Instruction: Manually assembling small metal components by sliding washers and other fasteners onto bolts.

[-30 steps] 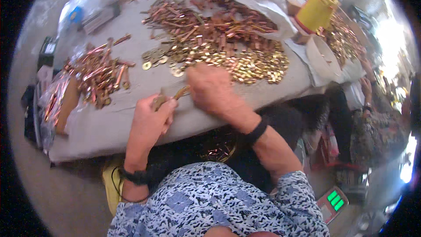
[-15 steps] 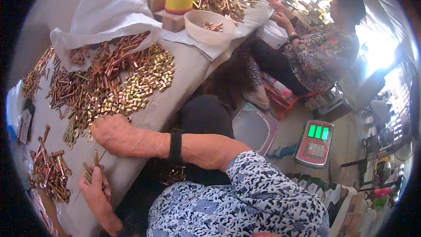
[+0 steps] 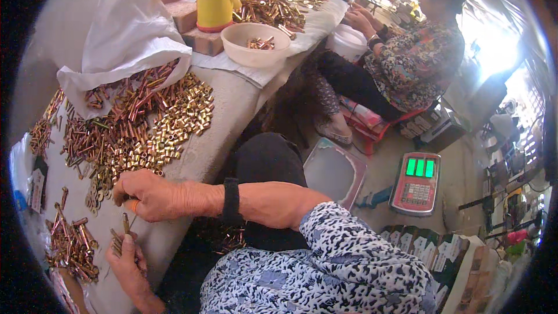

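Observation:
My left hand [image 3: 129, 260] is closed round several slim brass-coloured bolts [image 3: 118, 243], which stick up between thumb and fingers above the table's near edge. Just beyond it, my right hand [image 3: 148, 195] is bent into a pinch beside a small heap of flat washers [image 3: 95, 197]. An orange band shows on one of its fingers; the fingertips are turned away, so what they grip is hidden. Short brass sleeves [image 3: 189, 107] lie heaped past the right hand. Longer copper-coloured bolts [image 3: 96, 139] spread to their left.
A white sack [image 3: 125, 29] spills bolts onto the table. Left of my left hand lies another pile of bolts [image 3: 71, 244]. Farther off are a white bowl [image 3: 232, 38], a yellow container [image 3: 212, 3] and a seated co-worker [image 3: 415, 64]. A scale [image 3: 415, 186] sits on the right.
The whole view has shifted a little, with the table's far things now farther left. My right hand stays by the washers, its bent fingers showing more. The left hand still grips its bolts.

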The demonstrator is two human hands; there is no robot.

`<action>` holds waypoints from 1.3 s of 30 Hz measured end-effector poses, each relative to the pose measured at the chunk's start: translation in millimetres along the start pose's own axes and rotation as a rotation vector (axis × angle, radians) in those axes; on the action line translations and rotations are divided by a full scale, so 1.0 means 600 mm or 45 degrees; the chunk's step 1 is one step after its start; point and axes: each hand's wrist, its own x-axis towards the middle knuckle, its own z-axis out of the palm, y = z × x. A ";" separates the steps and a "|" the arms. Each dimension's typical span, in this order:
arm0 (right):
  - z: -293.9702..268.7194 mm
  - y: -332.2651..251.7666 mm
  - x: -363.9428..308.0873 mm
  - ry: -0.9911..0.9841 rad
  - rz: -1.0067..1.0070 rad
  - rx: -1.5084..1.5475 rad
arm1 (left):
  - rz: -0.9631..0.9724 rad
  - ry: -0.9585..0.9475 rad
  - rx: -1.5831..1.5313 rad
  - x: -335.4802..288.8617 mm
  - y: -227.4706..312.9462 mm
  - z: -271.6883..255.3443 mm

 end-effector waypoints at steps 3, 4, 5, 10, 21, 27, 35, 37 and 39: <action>-0.002 -0.009 0.003 -0.088 0.191 0.170 | -0.018 -0.018 0.010 -0.002 0.010 0.001; -0.006 -0.018 0.005 -0.119 0.259 0.219 | -0.036 -0.024 0.023 -0.004 0.013 0.002; -0.012 -0.029 0.006 -0.149 0.327 0.269 | -0.045 -0.011 0.004 -0.003 0.013 0.002; -0.029 -0.056 0.007 -0.295 0.554 0.531 | -0.032 -0.025 -0.056 0.000 0.002 0.001; -0.021 -0.038 -0.004 -0.274 0.186 0.216 | -0.006 -0.088 0.017 -0.004 0.010 -0.001; -0.037 -0.036 -0.002 -0.345 0.178 0.109 | -0.039 -0.124 0.065 -0.007 0.022 0.002; -0.037 -0.042 -0.011 -0.303 0.123 -0.289 | 0.001 -0.132 0.183 0.000 0.012 -0.003; -0.040 -0.044 -0.011 -0.309 0.108 -0.295 | -0.001 -0.099 0.116 0.000 0.005 -0.005; -0.045 -0.047 -0.008 -0.358 0.113 -0.349 | -0.008 -0.132 0.205 0.001 0.006 -0.004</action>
